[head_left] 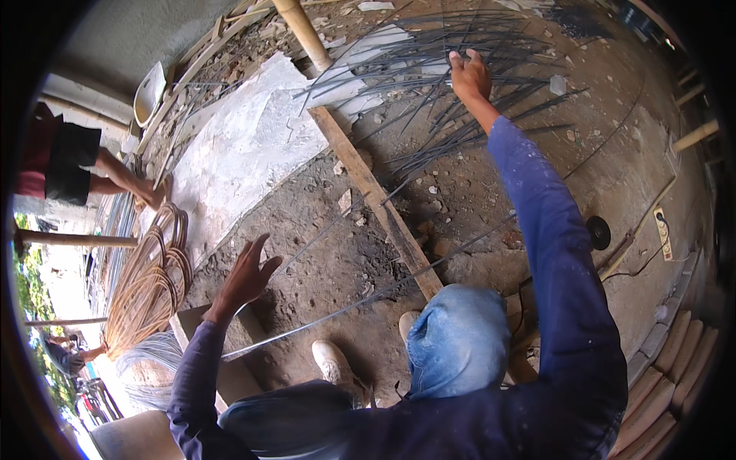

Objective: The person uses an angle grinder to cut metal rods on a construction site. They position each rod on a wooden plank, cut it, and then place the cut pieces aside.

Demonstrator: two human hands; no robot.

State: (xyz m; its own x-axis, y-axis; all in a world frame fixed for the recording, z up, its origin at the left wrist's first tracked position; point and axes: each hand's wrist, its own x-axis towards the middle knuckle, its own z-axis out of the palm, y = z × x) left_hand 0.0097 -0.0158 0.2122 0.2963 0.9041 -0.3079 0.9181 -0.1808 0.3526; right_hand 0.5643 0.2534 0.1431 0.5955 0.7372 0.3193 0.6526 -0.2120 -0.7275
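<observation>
clearly, the left hand (244, 282) is open and free, thumb spread wide, near a wire (322, 233). the right hand (470, 77) is half curled over the rods (429, 46); whether it grips one, i cannot tell. the rods lie scattered on the ground, beyond the plank (373, 195).

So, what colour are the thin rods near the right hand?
The thin rods look dark grey, best in the head view.

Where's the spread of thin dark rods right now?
Head view: the thin dark rods lie on the ground in the upper part, mostly right of centre, around the right hand and beyond the wooden plank.
</observation>
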